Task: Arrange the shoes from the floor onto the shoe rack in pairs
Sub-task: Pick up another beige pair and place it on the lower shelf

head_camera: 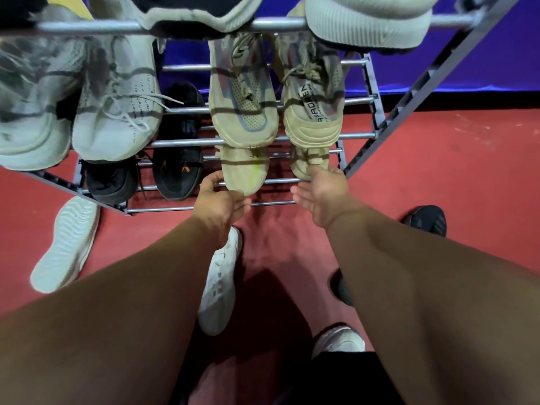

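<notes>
The beige pair (244,171) is laid front to back on the shoe rack's (274,203) lowest shelf, toes outward; one toe is touched by the left hand (222,201), one by the right hand (324,194), fingers loose

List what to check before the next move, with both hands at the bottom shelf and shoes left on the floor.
1. Beige pair seated side by side on the bottom shelf: ok.
2. Left hand free: ok, open at the left toe, gripping nothing.
3. Right hand free: ok, open at the right toe.
4. Floor cleared: not ok; a white shoe, a sole-up white shoe and a black shoe lie there.
5. Those white shoes match: cannot tell, one shows only its sole.
</notes>
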`<action>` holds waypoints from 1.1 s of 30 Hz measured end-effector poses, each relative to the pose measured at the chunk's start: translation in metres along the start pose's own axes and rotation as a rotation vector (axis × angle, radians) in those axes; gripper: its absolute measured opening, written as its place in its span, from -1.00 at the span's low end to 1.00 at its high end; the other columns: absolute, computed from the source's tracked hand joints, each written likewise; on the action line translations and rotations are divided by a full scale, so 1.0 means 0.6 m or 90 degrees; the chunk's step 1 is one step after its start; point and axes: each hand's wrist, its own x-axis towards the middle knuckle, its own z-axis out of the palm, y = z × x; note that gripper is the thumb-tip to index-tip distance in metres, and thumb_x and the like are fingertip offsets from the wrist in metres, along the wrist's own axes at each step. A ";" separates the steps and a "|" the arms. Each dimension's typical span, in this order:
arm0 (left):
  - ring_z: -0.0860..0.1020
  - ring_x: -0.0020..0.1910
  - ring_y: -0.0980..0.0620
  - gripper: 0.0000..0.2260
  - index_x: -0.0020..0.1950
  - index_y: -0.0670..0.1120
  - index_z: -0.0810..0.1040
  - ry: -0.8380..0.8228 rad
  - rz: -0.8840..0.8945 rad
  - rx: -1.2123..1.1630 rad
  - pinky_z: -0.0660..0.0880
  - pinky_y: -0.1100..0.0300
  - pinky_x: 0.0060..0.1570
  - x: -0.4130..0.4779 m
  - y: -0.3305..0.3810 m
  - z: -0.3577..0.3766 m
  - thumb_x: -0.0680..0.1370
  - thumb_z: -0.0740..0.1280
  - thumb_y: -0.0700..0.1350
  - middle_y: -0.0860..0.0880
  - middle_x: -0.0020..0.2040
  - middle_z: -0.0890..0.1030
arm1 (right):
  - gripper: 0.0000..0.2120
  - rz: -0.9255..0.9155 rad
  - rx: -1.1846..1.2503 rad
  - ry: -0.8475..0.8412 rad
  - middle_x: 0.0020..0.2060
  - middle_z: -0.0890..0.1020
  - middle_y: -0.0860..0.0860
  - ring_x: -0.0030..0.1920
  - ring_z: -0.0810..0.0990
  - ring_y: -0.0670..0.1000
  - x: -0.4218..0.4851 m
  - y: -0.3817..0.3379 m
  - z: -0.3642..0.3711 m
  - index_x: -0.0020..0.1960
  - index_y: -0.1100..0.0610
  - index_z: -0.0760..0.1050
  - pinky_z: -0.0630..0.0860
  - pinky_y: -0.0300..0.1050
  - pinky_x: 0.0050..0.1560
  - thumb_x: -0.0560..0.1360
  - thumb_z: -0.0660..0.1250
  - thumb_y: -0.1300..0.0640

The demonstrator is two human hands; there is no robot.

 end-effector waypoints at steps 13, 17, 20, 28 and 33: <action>0.66 -0.15 -0.09 -0.60 0.31 0.01 0.39 -0.020 -0.008 -0.017 0.65 0.05 0.00 0.000 0.003 0.025 0.58 0.32 -0.37 -0.20 -0.06 0.65 | -0.42 -0.036 -0.055 0.026 -0.15 0.74 0.18 -0.27 0.76 0.12 -0.022 -0.004 -0.006 0.29 0.22 0.47 0.71 0.03 -0.27 0.34 0.34 -0.04; 0.65 -0.07 -0.10 -0.58 0.35 0.02 0.38 -0.047 -0.010 0.002 0.65 0.05 0.02 -0.003 0.004 0.034 0.59 0.34 -0.34 -0.18 -0.03 0.65 | -0.44 -0.027 -0.099 0.034 -0.18 0.73 0.20 -0.39 0.71 0.10 -0.027 0.002 -0.008 0.27 0.24 0.46 0.70 0.08 -0.32 0.34 0.32 -0.01; 0.66 -0.09 -0.08 -0.58 0.39 0.06 0.36 -0.065 -0.034 0.052 0.66 0.09 -0.08 -0.003 0.007 0.036 0.62 0.33 -0.28 -0.19 0.02 0.65 | -0.62 0.007 -0.142 0.029 -0.11 0.72 0.20 -0.35 0.69 0.12 -0.030 0.003 -0.012 0.23 0.24 0.50 0.69 0.11 -0.22 0.49 0.31 0.05; 0.62 -0.03 -0.12 -0.96 0.08 -0.06 0.50 -0.076 -0.097 0.318 0.59 -0.07 0.17 -0.057 0.064 -0.034 0.64 0.28 -0.13 -0.06 0.05 0.62 | -0.71 0.089 -0.317 -0.045 0.07 0.64 0.17 -0.07 0.68 0.19 -0.081 -0.029 -0.042 0.24 0.08 0.45 0.66 0.13 0.07 0.62 0.28 -0.06; 0.52 -0.24 -0.01 -0.93 -0.05 -0.03 0.47 -0.112 -0.064 0.453 0.45 0.21 -0.27 -0.144 0.121 -0.113 0.62 0.27 -0.17 -0.05 -0.15 0.49 | -0.69 0.035 -0.505 -0.051 0.01 0.63 0.17 -0.19 0.63 0.20 -0.159 -0.054 -0.074 0.22 0.15 0.45 0.61 0.00 -0.14 0.58 0.34 -0.01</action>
